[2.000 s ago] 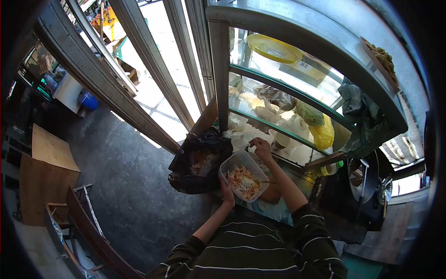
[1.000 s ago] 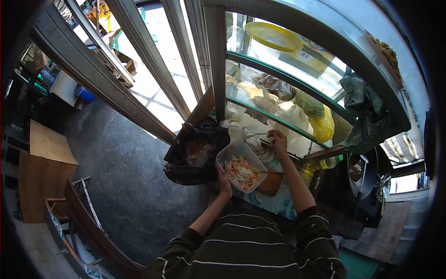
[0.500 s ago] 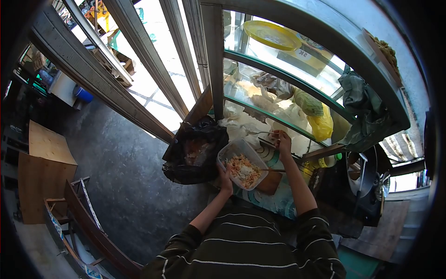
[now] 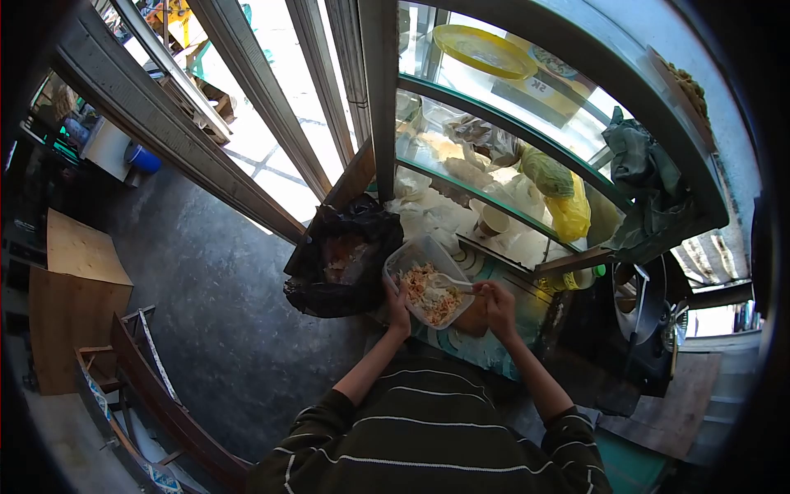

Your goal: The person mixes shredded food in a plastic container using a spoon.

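Note:
A clear plastic container with shredded orange and white food sits tilted in front of the person. My left hand grips its left side, fingers closed on the wall. A light-coloured spoon is held by its handle in my right hand, and its bowl lies in the food. Left of the container is a black plastic bag, open at the top, with scraps inside. A brown board shows partly beneath my right hand.
A glass cabinet holds plastic bags, a cabbage and a yellow bag. At the right stand a bottle and a dark stove. Wooden slats and a wooden box are at the left.
My right hand has come down from near the cabinet toward the container, and the spoon has gone into the food. My left hand keeps its hold on the container.

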Demonstrator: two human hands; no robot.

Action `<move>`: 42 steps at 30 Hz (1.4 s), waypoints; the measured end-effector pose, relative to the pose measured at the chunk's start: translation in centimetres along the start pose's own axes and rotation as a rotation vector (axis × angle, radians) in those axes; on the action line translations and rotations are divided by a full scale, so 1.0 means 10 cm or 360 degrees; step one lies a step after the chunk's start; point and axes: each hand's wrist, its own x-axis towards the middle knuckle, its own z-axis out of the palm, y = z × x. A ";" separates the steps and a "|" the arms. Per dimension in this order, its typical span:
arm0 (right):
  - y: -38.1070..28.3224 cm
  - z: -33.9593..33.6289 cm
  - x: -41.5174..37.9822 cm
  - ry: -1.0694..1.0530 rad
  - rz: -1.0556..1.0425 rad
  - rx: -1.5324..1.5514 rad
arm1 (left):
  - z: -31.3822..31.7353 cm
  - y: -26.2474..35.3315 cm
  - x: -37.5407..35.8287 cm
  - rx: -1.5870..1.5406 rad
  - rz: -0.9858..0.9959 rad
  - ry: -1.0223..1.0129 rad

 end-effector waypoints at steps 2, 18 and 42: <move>-0.21 0.03 -0.22 -0.0195 -0.0683 -0.0736 | 0.03 0.06 -0.03 -0.0029 -0.0020 -0.0017; -0.25 0.19 0.47 0.0484 -0.0166 0.0054 | -0.01 0.02 -0.01 0.0030 0.0000 -0.0030; 0.08 0.90 1.53 0.0144 0.0162 -0.0624 | 0.01 0.08 -0.05 0.0074 -0.0045 0.0045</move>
